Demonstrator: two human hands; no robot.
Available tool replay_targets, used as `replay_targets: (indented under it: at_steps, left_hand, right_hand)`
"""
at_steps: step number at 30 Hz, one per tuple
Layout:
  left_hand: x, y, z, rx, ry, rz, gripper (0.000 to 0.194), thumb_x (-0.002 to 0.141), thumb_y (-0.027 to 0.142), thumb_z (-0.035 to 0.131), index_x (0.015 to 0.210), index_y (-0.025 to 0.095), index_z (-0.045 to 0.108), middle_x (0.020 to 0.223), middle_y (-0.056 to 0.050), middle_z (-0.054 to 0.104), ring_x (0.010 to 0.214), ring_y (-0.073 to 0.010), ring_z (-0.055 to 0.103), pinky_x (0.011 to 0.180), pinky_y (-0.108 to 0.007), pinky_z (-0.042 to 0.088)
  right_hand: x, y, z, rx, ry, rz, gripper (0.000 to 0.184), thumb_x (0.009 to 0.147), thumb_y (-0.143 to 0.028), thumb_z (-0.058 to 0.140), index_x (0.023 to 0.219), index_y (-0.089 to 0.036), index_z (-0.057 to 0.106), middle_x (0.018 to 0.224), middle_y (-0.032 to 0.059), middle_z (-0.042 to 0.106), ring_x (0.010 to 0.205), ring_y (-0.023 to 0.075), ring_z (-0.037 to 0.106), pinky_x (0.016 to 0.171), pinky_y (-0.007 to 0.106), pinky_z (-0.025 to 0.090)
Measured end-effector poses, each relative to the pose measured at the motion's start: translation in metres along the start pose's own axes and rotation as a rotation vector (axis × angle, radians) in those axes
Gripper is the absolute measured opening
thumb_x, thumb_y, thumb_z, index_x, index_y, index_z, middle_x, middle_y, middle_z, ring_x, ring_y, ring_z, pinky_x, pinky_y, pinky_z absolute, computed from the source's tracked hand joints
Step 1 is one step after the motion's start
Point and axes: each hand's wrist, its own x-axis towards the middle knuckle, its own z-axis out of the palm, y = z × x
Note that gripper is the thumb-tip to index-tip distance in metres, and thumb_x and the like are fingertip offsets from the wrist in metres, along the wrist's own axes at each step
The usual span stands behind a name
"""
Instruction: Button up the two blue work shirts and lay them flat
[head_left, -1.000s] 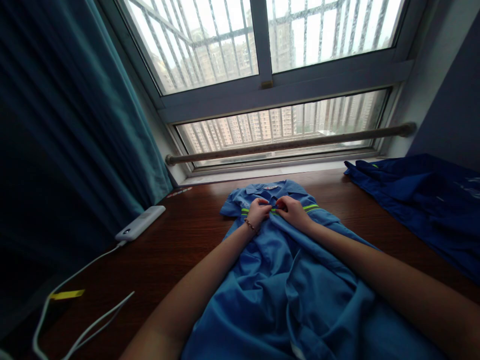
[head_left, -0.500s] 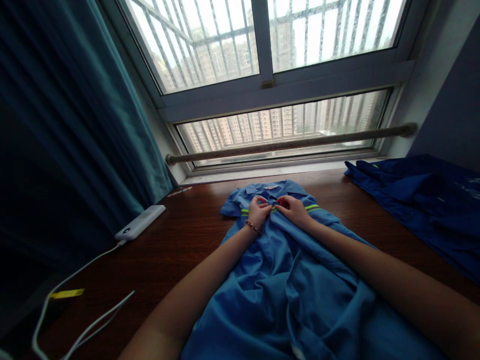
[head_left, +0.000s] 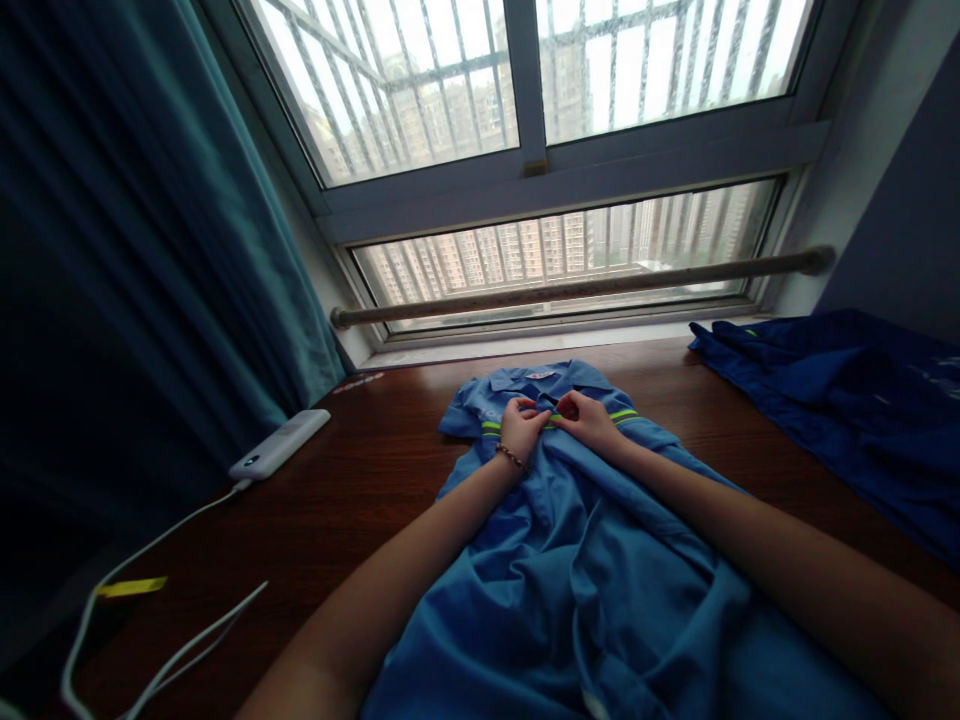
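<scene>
While the light-blue garment [head_left: 540, 560] lies spread on the bench [head_left: 360, 450], lower centre of the frame, I pinch its front with both hands.
My left hand [head_left: 523, 430] and right hand [head_left: 589, 422] are close together, each closed on cloth by the yellow-green stripe [head_left: 624, 415], below the collar [head_left: 589, 376]. I judge the front part-way handled: the collar is laid out but open at the neck, the lower cloth remains creased, and I cannot tell whether anything is fastened.

Head-worn view, facing forward and down, hands [head_left: 521, 430] near, window [head_left: 637, 160] beyond
</scene>
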Motion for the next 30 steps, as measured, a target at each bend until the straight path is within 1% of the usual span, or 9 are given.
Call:
replay_targets:
  at_steps: [5, 8, 12, 16, 22, 26, 30]
  left_hand:
    - [-0.002, -0.002, 0.003, -0.057, 0.071, -0.055, 0.040, 0.055, 0.010, 0.071, 0.082, 0.016, 0.042, 0.054, 0.007, 0.050, 0.043, -0.0068, 0.049, 0.047, -0.018, 0.039]
    - [-0.002, 0.001, 0.004, -0.096, 0.084, -0.083, 0.044, 0.052, 0.007, 0.071, 0.081, 0.017, 0.040, 0.054, 0.008, 0.050, 0.043, -0.0068, 0.048, 0.046, -0.019, 0.038]
    - [-0.003, 0.004, 0.003, -0.124, 0.069, -0.082, 0.047, 0.048, 0.008, 0.071, 0.080, 0.018, 0.038, 0.051, 0.009, 0.048, 0.041, -0.0077, 0.047, 0.044, -0.018, 0.036]
    - [-0.002, 0.004, 0.002, -0.162, 0.033, -0.062, 0.048, 0.046, 0.008, 0.069, 0.080, 0.019, 0.037, 0.050, 0.009, 0.048, 0.042, -0.0086, 0.047, 0.044, -0.019, 0.035]
    - [-0.003, 0.006, 0.002, -0.195, -0.003, -0.066, 0.048, 0.043, 0.005, 0.066, 0.079, 0.019, 0.037, 0.053, 0.008, 0.051, 0.045, -0.0102, 0.050, 0.046, -0.020, 0.037]
    - [-0.005, 0.007, 0.001, -0.219, -0.032, -0.060, 0.046, 0.042, 0.007, 0.067, 0.077, 0.018, 0.039, 0.054, 0.007, 0.053, 0.046, -0.0105, 0.051, 0.047, -0.021, 0.038]
    - [-0.006, 0.006, 0.002, -0.229, -0.047, -0.041, 0.044, 0.042, 0.012, 0.069, 0.077, 0.017, 0.042, 0.054, 0.006, 0.054, 0.046, -0.0106, 0.051, 0.046, -0.021, 0.039]
  right_hand:
    - [-0.001, -0.001, 0.001, -0.002, 0.000, -0.019, 0.018, 0.067, -0.025, 0.062, 0.078, -0.014, 0.053, 0.071, 0.0015, 0.058, 0.064, 0.0124, 0.055, 0.060, 0.025, 0.045]
    - [-0.002, -0.002, 0.001, 0.013, -0.002, -0.031, 0.019, 0.066, -0.025, 0.062, 0.079, -0.014, 0.053, 0.070, 0.0008, 0.058, 0.062, 0.0119, 0.054, 0.059, 0.024, 0.044]
    - [-0.003, -0.004, 0.001, 0.025, 0.003, -0.046, 0.021, 0.065, -0.028, 0.062, 0.078, -0.014, 0.052, 0.069, 0.0001, 0.057, 0.061, 0.0113, 0.053, 0.057, 0.023, 0.044]
    - [-0.005, -0.007, 0.001, 0.028, 0.002, -0.064, 0.022, 0.067, -0.029, 0.061, 0.080, -0.014, 0.053, 0.071, 0.0007, 0.057, 0.062, 0.0114, 0.053, 0.058, 0.024, 0.044]
    - [-0.007, -0.016, -0.002, 0.034, 0.051, -0.131, 0.022, 0.071, -0.024, 0.057, 0.090, -0.015, 0.054, 0.076, 0.0006, 0.058, 0.063, 0.0105, 0.053, 0.060, 0.022, 0.044]
    - [-0.007, -0.015, -0.004, 0.027, 0.066, -0.133, 0.015, 0.075, -0.026, 0.054, 0.086, -0.016, 0.058, 0.074, 0.0013, 0.060, 0.066, 0.0117, 0.056, 0.062, 0.023, 0.044]
    - [-0.005, -0.013, -0.004, 0.001, 0.084, -0.112, 0.016, 0.076, -0.027, 0.053, 0.085, -0.016, 0.060, 0.074, 0.0020, 0.061, 0.066, 0.0121, 0.056, 0.063, 0.024, 0.044]
